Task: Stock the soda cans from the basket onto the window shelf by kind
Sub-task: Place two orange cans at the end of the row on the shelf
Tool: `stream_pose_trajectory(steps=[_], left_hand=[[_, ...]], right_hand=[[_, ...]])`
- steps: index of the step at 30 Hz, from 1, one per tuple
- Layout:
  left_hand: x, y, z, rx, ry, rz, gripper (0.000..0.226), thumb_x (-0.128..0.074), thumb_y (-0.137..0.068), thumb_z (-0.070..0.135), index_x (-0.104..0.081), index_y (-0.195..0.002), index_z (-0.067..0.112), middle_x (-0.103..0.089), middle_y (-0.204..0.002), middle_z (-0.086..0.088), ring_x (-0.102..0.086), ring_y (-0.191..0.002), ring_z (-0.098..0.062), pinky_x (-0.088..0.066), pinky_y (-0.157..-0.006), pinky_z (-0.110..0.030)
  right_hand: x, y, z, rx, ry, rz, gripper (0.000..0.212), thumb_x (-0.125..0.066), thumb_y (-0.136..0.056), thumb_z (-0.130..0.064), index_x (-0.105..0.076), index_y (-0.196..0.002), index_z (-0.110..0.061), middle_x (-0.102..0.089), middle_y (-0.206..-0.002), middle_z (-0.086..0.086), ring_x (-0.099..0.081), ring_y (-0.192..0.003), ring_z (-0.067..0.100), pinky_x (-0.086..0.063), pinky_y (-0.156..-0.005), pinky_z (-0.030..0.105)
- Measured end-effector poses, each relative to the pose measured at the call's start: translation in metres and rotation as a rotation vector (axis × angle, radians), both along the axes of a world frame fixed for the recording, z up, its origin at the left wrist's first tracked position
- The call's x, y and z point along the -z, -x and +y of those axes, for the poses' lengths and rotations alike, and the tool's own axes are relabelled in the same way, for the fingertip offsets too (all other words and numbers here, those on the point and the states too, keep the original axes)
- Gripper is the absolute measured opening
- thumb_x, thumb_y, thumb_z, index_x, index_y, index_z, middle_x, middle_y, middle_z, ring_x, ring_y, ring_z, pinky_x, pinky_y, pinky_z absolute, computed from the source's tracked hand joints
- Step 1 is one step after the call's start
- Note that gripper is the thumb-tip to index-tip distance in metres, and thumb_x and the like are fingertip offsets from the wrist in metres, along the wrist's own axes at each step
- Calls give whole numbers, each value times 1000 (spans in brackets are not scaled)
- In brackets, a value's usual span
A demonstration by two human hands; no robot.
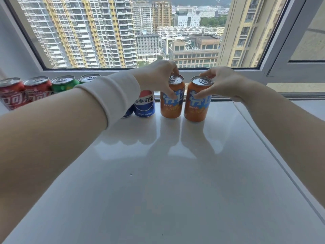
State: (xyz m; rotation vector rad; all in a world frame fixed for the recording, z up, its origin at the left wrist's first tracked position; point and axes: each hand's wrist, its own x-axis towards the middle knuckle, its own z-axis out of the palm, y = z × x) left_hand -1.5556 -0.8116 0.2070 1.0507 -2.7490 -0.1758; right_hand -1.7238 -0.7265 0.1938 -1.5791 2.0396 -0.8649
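Two orange soda cans stand upright side by side on the white window shelf (158,173), close to the glass. My left hand (156,76) grips the left orange can (171,106) near its top. My right hand (226,83) grips the right orange can (197,108) from the right, thumb on its front. Left of them stands a blue can (145,106), with a second blue can (127,112) mostly hidden behind my left sleeve. Further left are two green cans (63,84) and two red cans (12,95). The basket is out of view.
The window frame (193,71) and glass run right behind the row of cans. A sliding window track (299,95) lies at the right. A seam (263,147) crosses the shelf on the right. The shelf's near part is bare white surface.
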Motion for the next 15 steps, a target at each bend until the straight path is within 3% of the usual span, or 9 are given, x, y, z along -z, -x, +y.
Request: stream_pose_trajectory(steps=[6,10,15], left_hand=[[-4,-1,-11,-9,-13,-78,74,-78,-69,36,-44,-132,16,-51,-130,-6,-48,-115,-23,-42,-87,-33],[-5,-4,-14,-16,-31,-104,74,-78,-69,36,-44,-132,16,-52,-130,-6,-50,-113,-23,-43,-84,-32],[-7,-8,-17,-10,-26,-132,73,-77,-72,35,-43,-133,16,-51,-131,-7,-50,-114,-23,-40,-79,-29]], right_hand=[[-4,0,-11,-76,-39,16,73,-78,-70,-11,-43,-135,-8,-51,-119,3,-47,-101,14,-40,-71,18],[-3,3,-15,-98,-49,3,73,-76,-73,-8,-40,-137,-9,-49,-132,7,-46,-104,14,-40,-82,24],[-3,2,-17,-125,-65,-39,73,-75,-73,-4,-40,-137,-10,-50,-127,4,-47,-105,15,-42,-84,25]])
